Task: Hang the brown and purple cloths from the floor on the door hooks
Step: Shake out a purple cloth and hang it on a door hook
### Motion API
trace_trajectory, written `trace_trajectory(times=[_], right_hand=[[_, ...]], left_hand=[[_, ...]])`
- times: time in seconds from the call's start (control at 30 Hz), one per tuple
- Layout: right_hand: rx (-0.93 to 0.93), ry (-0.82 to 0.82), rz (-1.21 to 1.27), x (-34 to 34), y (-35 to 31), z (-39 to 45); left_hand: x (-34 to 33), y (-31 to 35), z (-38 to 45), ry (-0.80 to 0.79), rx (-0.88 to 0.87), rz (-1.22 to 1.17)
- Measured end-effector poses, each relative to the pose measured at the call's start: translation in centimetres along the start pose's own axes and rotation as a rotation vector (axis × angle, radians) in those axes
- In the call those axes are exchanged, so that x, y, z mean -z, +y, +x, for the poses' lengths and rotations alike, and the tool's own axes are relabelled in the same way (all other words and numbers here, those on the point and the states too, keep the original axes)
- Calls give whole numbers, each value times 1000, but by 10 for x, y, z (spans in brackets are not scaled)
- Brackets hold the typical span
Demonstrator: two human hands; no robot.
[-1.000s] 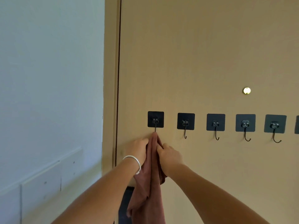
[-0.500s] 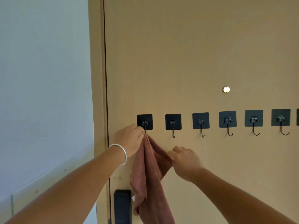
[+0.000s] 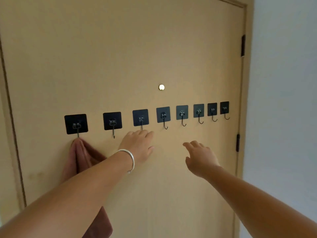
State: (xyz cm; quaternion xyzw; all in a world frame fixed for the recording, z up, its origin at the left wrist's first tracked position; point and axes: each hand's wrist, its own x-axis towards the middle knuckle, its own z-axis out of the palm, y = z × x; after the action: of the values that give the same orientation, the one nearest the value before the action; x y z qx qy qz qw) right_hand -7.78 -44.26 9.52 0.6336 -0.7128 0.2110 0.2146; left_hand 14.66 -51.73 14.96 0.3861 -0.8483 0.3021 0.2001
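Head view. Brown cloth (image 3: 82,157): hung on the leftmost hook (image 3: 78,133) of the door (image 3: 120,48), draping down behind the left forearm. Left hand (image 3: 138,146): fingers straight, loosely together, holding nothing, below the third hook (image 3: 141,125). Right hand (image 3: 199,156): fingers relaxed, slightly spread, holding nothing. Purple cloth: not in view. Advice: fetch it from the floor, then loop a gathered edge fully over a free hook.

I am stretching both arms forward from the lower corners of the frame. My left hand (image 3: 139,145), bangle on its wrist, is hovering mid-frame with relaxed fingers; my right hand (image 3: 199,157) is spreading open right of centre, holding nothing.
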Motion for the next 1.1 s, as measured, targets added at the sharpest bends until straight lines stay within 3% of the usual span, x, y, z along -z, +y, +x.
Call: trace_trajectory(times=[0.2, 0.43, 0.83, 1.1], right_hand=[[-241, -28, -176, 49, 99, -87], [-550, -51, -424, 134, 179, -219], [-963, -47, -689, 302, 236, -430], [-1240, 16, -807, 410, 226, -584]], left_hand=[[-10, 121, 43, 78, -192, -205], [23, 285, 57, 159, -442, -442], [186, 523, 16, 305, -832, -735], [307, 646, -64, 392, -1072, -843]])
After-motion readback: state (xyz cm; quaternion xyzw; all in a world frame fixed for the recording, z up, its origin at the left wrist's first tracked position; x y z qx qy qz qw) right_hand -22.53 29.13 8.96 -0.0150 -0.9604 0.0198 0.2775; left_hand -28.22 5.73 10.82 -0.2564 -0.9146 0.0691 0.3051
